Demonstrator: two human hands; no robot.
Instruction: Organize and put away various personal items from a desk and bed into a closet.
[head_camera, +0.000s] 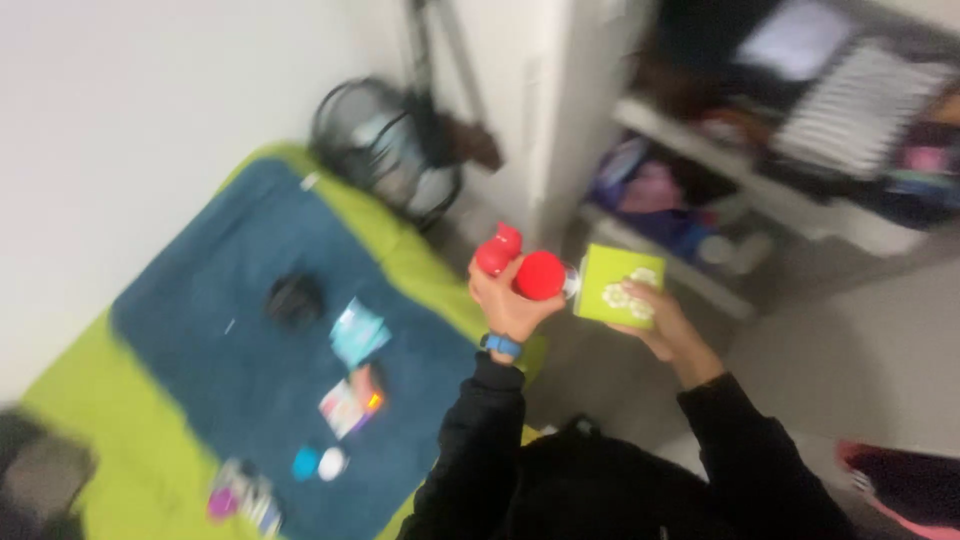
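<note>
My left hand (503, 300) is clamped around a red ball (540, 275) and a smaller red lump (497, 250), held up at chest height. My right hand (665, 325) cups a green box (618, 286) from below, just beside the ball. I'd keep both grips firm and level. Farther off lies a blue towel (250, 370) with small packets (355, 370).

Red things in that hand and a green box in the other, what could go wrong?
1. The left hand grips two red objects at once, high above the floor; one might slip out and fall.
2. The right hand holds the green box only from below by its lower edge, so it could tip off.
3. Both are held over the gap beside the blue and green mat, so a drop may hit bare floor rather than the soft surface.
</note>
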